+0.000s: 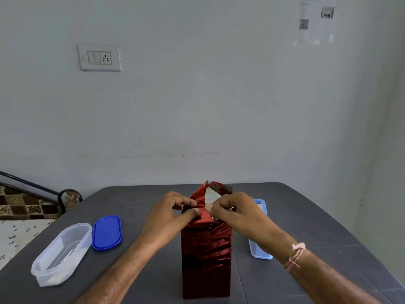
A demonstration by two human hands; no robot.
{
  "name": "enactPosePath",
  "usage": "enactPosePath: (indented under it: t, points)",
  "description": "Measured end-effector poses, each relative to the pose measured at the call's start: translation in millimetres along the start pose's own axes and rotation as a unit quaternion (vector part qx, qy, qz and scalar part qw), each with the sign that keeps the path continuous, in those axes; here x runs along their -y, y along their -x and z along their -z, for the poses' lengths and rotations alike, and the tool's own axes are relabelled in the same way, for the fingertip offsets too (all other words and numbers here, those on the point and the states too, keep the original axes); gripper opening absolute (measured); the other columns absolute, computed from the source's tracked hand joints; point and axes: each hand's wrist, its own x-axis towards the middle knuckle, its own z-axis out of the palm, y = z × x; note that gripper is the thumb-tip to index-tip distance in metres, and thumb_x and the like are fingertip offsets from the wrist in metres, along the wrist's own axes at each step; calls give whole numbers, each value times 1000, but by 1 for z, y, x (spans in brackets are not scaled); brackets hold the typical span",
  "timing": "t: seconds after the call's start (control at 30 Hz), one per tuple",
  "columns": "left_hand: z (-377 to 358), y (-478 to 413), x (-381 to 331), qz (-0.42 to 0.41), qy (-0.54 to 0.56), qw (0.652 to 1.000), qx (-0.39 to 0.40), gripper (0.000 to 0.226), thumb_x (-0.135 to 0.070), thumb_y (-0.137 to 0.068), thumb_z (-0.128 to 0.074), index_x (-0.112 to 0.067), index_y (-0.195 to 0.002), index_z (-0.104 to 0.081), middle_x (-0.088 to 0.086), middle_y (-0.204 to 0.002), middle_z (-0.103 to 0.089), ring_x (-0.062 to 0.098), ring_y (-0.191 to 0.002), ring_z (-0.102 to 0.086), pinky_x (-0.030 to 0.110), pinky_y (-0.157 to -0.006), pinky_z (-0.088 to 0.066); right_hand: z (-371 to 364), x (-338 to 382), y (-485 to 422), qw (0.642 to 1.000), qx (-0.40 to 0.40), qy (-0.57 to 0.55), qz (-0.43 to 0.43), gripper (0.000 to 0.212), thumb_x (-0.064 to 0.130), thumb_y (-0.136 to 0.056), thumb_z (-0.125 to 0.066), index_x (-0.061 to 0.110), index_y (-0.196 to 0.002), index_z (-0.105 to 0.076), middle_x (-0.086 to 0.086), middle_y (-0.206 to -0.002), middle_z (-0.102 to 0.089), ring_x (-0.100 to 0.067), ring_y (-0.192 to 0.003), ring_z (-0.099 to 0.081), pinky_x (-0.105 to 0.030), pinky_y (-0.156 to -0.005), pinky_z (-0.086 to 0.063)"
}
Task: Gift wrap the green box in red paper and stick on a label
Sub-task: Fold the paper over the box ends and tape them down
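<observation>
Red paper [206,249] already sleeves the upright green box [226,188] mid-table. The left hand [171,213] and right hand [232,210] both pinch its top flaps. I'd say the top is unsealed and the label not yet on. The clear tub [63,253] looks nearly empty, its blue lid [107,232] beside it. The pale tray [260,251] holds something white.

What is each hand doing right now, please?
Left hand: pinching the shiny red wrapping paper at its top.
Right hand: pinching the same paper.
</observation>
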Motion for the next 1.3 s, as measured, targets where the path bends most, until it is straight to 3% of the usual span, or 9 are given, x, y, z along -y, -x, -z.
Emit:
enactPosePath:
  t: [0.1, 0.23, 0.37, 0.47, 0.57, 0.73, 0.93, 1.13, 1.3]
  points:
    - [3, -3, -4, 11, -30, 999, 20, 20, -48, -79, -83, -39, -95, -78, -20, -101, -67, 0, -100, -61, 22, -84, -47, 3, 0, 6, 999, -2, -7, 31, 29, 53, -91, -69, 31, -73, -75, 7, -86, -76, -6, -87, -71, -33, -87, -57]
    - [7, -5, -6, 29, -45, 997, 49, 34, -60, -73, -82, -41, -100, -77, -21, -106, -65, -1, -105, -57, 24, -85, -46, 9, 0, 14, 998, -13, -46, 51, 29, 45, -95, -66, 21, -90, -81, 6, -90, -78, -7, -91, -72, -25, -85, -54]
    - [9, -5, -13, 40, -64, 994, 73, 53, -71, -64, -77, -41, -107, -75, -23, -113, -61, 0, -108, -55, 27, -85, -45, 14, -3, 19, 993, -47, -90, 55, 29, 42, -94, -65, 18, -97, -82, 3, -101, -79, -12, -102, -73, -32, -97, -54]
    - [12, -7, -16, 44, -83, 992, 83, 49, -66, -69, -80, -40, -111, -75, -22, -116, -60, 0, -107, -54, 26, -84, -46, 19, -4, 21, 983, -98, -143, 59, 26, 35, -94, -66, 14, -99, -80, 4, -107, -79, -12, -105, -73, -24, -95, -53]
    - [13, -8, -16, 50, -87, 991, 90, 47, -63, -71, -81, -40, -111, -74, -21, -116, -59, 1, -107, -54, 26, -84, -47, 28, -23, 19, 969, -193, -151, -6, 17, 33, -94, -70, 19, -97, -80, 6, -96, -79, -9, -95, -73, -19, -84, -55]
    - [15, -10, -16, 45, -116, 987, 106, 52, -65, -70, -79, -40, -115, -73, -20, -115, -57, 3, -107, -54, 28, -85, -49, 34, -111, 20, 927, -309, -38, -209, 17, 33, -92, -75, 19, -101, -73, 3, -100, -73, -19, -99, -68, -41, -86, -58]
    - [12, -12, -16, 37, -116, 986, 115, 49, -61, -72, -79, -39, -115, -72, -17, -117, -57, 4, -106, -54, 26, -78, -44, 30, -160, 30, 891, -236, -103, -375, 32, 40, -94, -71, 8, -92, -65, -9, -98, -63, -24, -87, -63, -36, -62, -57]
    - [11, -12, -12, 49, -107, 987, 107, 50, -66, -69, -79, -41, -112, -73, -19, -115, -57, 5, -102, -55, 38, -88, -55, 33, -161, 18, 883, -209, -124, -402, 33, 40, -95, -71, 11, -107, -61, -13, -117, -59, -40, -91, -75, -41, -67, -65]
    - [11, -12, -11, 49, -102, 988, 104, 51, -67, -68, -79, -40, -112, -74, -19, -114, -57, 7, -96, -59, 43, -86, -59, 43, -150, 3, 879, -138, -127, -438, 52, 31, -93, -74, -2, -128, -53, -20, -131, -53, -45, -98, -71, -52, -72, -65]
